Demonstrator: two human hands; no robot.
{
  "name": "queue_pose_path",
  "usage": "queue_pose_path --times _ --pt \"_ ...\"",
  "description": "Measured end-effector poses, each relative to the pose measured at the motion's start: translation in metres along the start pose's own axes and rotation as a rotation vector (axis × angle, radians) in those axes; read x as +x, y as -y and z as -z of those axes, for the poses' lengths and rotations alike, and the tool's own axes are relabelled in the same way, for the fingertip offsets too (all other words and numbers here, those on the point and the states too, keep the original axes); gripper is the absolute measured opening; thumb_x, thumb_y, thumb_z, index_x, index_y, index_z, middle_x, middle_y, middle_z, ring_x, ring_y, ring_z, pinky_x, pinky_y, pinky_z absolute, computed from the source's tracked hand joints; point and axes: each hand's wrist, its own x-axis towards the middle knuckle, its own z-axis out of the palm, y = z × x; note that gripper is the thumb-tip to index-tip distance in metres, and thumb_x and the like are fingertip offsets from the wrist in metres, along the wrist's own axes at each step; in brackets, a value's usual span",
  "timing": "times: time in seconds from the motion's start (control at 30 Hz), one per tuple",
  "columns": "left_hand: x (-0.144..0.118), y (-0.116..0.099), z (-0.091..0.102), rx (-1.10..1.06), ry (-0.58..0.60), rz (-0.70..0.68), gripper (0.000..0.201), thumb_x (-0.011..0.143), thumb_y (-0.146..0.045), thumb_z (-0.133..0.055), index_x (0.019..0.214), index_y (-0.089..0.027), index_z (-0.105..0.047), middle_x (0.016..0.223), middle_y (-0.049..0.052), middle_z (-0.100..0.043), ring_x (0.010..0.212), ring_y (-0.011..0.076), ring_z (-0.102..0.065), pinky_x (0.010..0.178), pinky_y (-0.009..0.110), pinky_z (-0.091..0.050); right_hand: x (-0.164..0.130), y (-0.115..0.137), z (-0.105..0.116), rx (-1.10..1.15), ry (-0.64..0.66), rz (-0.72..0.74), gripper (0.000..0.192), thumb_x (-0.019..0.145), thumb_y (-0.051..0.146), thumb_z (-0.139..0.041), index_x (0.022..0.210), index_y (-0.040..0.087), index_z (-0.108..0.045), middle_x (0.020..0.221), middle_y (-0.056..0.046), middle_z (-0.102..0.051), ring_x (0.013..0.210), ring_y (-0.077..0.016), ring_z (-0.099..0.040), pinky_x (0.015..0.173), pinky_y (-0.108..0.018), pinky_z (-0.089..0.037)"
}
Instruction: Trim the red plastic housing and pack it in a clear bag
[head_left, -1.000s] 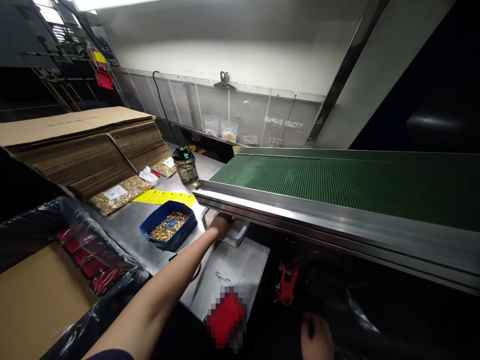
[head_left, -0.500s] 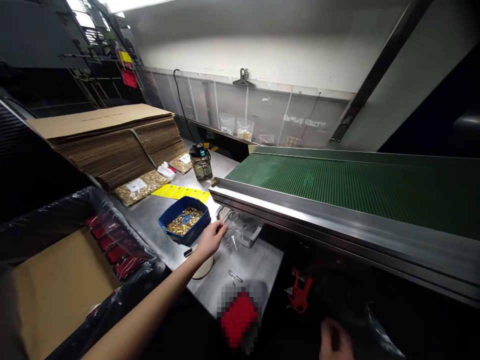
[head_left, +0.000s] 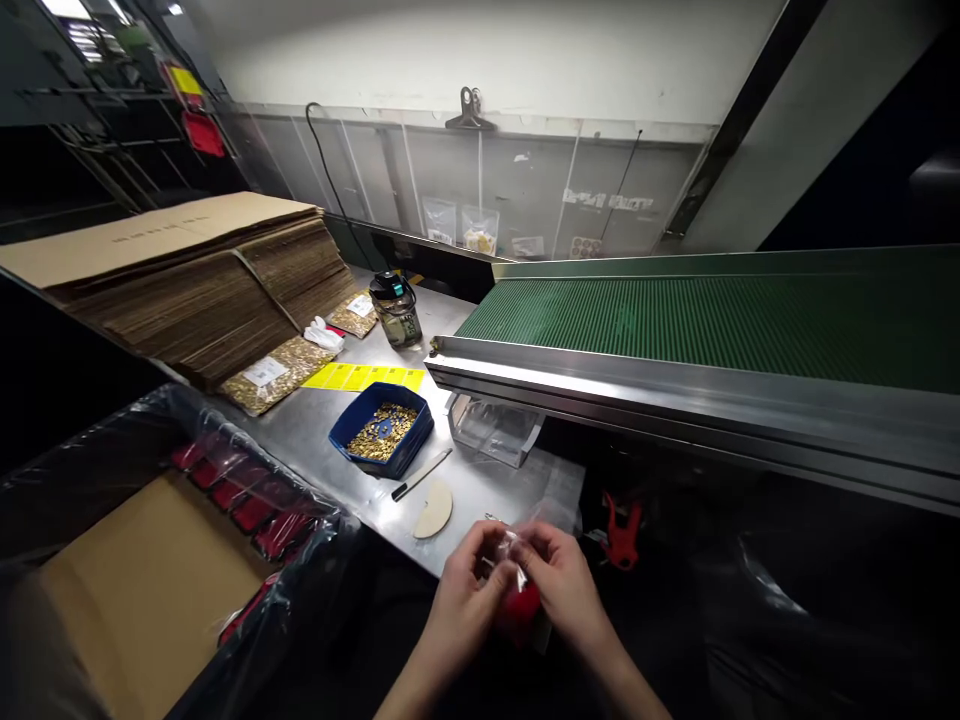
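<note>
My left hand (head_left: 469, 595) and my right hand (head_left: 564, 582) meet at the table's front edge, fingers pinching a small clear plastic bag (head_left: 516, 572) between them. A red item (head_left: 520, 610) shows just below the fingers; whether it is inside the bag or behind it I cannot tell. Beyond my hands lie a pale part-round disc (head_left: 435, 510) and a pen (head_left: 421, 474). A blue bin (head_left: 367, 400) of small gold-coloured pieces sits farther back, beside a clear plastic tray (head_left: 491, 432) holding clear bags.
A green conveyor belt (head_left: 675, 320) with a metal side rail runs along the right. At left stand flattened cardboard (head_left: 225, 290) and a lined carton (head_left: 135, 570) with red packs. A bottle (head_left: 397, 318) stands behind yellow labels (head_left: 364, 377). Red-handled tool (head_left: 621, 535) hangs below the rail.
My left hand has come back from the clear tray toward me, and my right hand has risen from the lower right. Both now grip the bag by the red item. The view has shifted.
</note>
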Motion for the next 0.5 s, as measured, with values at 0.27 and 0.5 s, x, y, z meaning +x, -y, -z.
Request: queue_pose_path --times 0.27,0.5 --pt "-0.024 0.01 0.028 0.452 -0.021 -0.083 0.02 0.093 -0.028 -0.06 0.075 -0.022 -0.056 0.074 0.0 -0.06 0.07 0.0179 -0.056 0.064 0.027 -0.039 -0.035 -0.009 0.003 -0.345 -0.073 -0.118 0.043 0.085 0.049 -0.074 0.06 0.018 -0.057 0.056 0.004 -0.05 0.057 -0.0122 -0.042 0.055 -0.025 -0.027" --pt "-0.017 0.01 0.016 0.289 0.075 -0.121 0.024 0.078 -0.016 -0.061 0.069 -0.023 -0.04 0.068 -0.002 -0.052 0.064 0.0153 -0.05 0.058 0.025 -0.038 -0.045 0.013 -0.002 -0.302 0.138 -0.127 0.014 0.083 0.031 -0.07 0.077 0.019 -0.066 0.069 0.005 -0.054 0.066 -0.0131 -0.049 0.057 -0.023 -0.032"
